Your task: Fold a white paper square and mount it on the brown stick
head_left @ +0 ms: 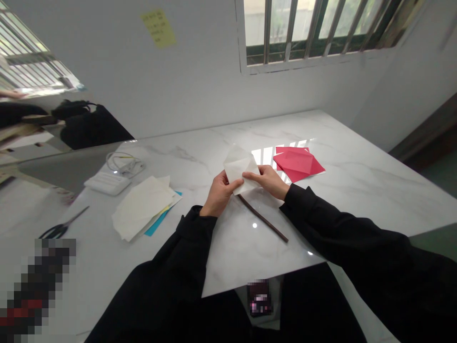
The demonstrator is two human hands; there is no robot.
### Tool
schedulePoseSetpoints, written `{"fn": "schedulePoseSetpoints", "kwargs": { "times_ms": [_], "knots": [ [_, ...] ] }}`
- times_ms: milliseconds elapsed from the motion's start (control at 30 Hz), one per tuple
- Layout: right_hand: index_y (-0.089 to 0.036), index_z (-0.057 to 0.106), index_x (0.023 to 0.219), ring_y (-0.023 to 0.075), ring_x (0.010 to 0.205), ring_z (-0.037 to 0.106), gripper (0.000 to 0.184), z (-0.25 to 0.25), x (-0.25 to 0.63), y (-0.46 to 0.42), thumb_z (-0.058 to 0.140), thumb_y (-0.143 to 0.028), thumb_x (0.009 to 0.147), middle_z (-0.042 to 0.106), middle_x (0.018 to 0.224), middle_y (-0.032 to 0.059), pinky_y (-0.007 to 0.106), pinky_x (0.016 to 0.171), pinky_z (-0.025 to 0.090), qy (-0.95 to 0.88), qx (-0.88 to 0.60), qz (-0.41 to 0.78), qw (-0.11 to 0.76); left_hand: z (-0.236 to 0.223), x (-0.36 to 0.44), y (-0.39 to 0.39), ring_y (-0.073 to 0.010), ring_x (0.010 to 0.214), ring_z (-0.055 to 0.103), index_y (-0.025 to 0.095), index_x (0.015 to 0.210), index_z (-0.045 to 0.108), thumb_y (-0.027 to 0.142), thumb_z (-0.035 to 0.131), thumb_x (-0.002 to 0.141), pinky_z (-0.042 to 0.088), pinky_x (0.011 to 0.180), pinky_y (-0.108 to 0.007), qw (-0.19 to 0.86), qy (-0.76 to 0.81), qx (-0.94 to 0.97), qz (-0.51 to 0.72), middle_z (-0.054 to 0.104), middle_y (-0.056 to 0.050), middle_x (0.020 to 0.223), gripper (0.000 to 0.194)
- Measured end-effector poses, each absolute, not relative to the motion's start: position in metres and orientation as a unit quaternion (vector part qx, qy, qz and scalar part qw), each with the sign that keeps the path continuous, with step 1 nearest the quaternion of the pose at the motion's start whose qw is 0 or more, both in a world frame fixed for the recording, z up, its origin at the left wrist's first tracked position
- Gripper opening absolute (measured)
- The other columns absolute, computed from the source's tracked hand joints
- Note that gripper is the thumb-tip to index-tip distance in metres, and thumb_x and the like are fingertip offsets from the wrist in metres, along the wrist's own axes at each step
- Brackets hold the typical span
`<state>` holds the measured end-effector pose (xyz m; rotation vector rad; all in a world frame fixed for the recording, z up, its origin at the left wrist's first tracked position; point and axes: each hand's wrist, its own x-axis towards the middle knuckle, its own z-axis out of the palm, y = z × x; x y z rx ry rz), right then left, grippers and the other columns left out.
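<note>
Nearest to the view, two black sleeves (164, 267) were seen, and between the dark-clothed legs a small object (260, 297) was shown, too much blurred to be named. On the white marbled table (357, 190), a thin brown stick (266, 220) was laid slantwise; its upper end was hidden near the paper, so it could not be told whether the two were touching. Just beyond, the white paper (240, 164) was held above the table between both hands, with folded-looking corners. By the left hand (218, 193) its lower left edge was grasped, the thumb being placed on top; by the right hand (268, 181) its right side was pinched, also with the thumb on top. At the left, scissors (57, 230) were placed near a pile of cream sheets (139, 207), under which a blue sheet (159, 224) was partly covered. Farther, a white device (108, 183) was set beside a cable (124, 162), and red sheets (300, 163) were spread at the right. On the wall, a yellow note (159, 28) was fixed, left of a barred window (314, 28)
</note>
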<state>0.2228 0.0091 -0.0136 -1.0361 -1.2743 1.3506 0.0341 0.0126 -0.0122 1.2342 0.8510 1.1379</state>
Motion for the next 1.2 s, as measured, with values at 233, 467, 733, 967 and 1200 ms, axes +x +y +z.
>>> {"fn": "schedulePoseSetpoints", "kwargs": {
  "times_ms": [233,467,733,967,1200],
  "knots": [
    [-0.013,0.079,0.089,0.0181,0.073,0.069,0.035,-0.006,0.22,0.006,0.085,-0.047,0.081,0.079,0.086,0.0079,0.028,0.065,0.054,-0.531,-0.444,0.528,0.493,-0.011,0.036,0.011,-0.0281,0.103,0.074,0.015,0.118,0.073,0.037,0.092,0.073,0.056,0.095,-0.039,0.599,0.361,0.518,0.493,0.079,-0.012,0.115,0.054],
    [-0.013,0.078,0.087,0.0188,0.074,0.07,0.037,-0.007,0.218,0.004,0.085,-0.048,0.081,0.078,0.085,0.0085,0.028,0.064,0.054,-0.529,-0.453,0.516,0.499,-0.01,0.037,0.011,-0.0263,0.099,0.074,0.015,0.115,0.075,0.04,0.092,0.075,0.056,0.089,-0.037,0.587,0.362,0.521,0.503,0.08,-0.012,0.113,0.05],
    [-0.014,0.078,0.096,0.0191,0.08,0.072,0.04,-0.014,0.215,0.005,0.088,-0.048,0.078,0.08,0.094,0.0084,0.028,0.07,0.056,-0.476,-0.436,0.567,0.511,-0.01,0.036,0.011,-0.0268,0.097,0.075,0.015,0.116,0.077,0.042,0.094,0.074,0.057,0.09,-0.038,0.591,0.37,0.511,0.503,0.081,-0.011,0.109,0.053],
    [-0.014,0.077,0.095,0.0198,0.08,0.072,0.043,-0.02,0.214,0.006,0.089,-0.052,0.077,0.08,0.094,0.0087,0.03,0.073,0.056,-0.478,-0.429,0.574,0.507,-0.011,0.034,0.011,-0.0276,0.093,0.075,0.015,0.113,0.079,0.044,0.096,0.071,0.058,0.085,-0.038,0.585,0.382,0.514,0.498,0.082,-0.01,0.105,0.054],
    [-0.015,0.078,0.098,0.0209,0.085,0.074,0.043,-0.02,0.214,0.006,0.089,-0.052,0.079,0.081,0.101,0.0099,0.031,0.077,0.059,-0.476,-0.423,0.587,0.5,-0.009,0.035,0.01,-0.0266,0.09,0.074,0.014,0.109,0.08,0.048,0.095,0.07,0.056,0.082,-0.036,0.582,0.388,0.511,0.499,0.081,-0.011,0.103,0.054]
  ]
}}
